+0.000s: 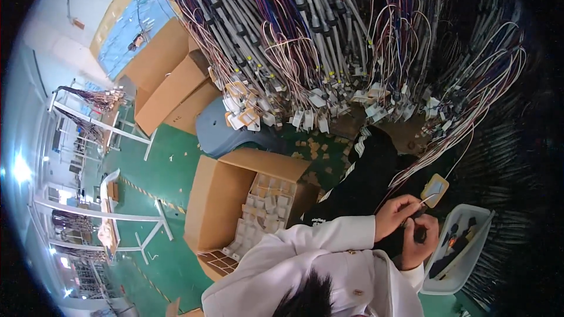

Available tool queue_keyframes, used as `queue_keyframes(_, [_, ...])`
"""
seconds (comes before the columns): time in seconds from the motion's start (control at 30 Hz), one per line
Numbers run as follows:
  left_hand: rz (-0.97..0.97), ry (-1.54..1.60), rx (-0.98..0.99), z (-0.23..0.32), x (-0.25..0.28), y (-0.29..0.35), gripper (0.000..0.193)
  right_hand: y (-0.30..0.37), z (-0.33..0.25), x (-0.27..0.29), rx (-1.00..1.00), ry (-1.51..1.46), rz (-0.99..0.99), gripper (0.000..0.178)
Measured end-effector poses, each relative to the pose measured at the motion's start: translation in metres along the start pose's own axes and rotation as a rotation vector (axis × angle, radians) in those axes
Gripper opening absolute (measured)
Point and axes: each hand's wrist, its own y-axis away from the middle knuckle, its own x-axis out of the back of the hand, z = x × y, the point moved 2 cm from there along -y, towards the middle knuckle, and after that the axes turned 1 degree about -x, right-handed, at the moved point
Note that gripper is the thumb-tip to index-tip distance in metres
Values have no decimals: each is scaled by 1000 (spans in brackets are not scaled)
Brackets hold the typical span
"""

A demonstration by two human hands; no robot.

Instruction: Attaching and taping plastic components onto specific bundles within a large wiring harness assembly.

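Observation:
My left hand (396,217) is closed in a pinch on the thin wires of a cable bundle (418,158) that comes down from the upper right. Just beyond its fingertips hangs a flat white piece with a yellow border (435,191), on a thin wire. My right hand (421,239) is curled right beside the left one, with its fingers bent around something small and dark that I cannot make out. A white plastic bin (486,223) stands to the right of my right hand; dark items and one with an orange spot lie in it.
Several wire harnesses (317,17) with white connectors hang across the top. An open cardboard box (205,199) of white plastic parts stands left of my arms. Behind it are a grey-blue stool (214,129) and another cardboard box (161,88). Metal racks (106,217) stand at far left.

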Motion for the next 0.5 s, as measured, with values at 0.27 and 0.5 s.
queue_keyframes(0.27, [13,21,-19,1,8,-1,25,-3,5,-2,-5,-87,-70,20])
queue_keyframes(0.5, [-45,53,-20,-4,-5,-5,23,1,0,10,13,102,-172,10])
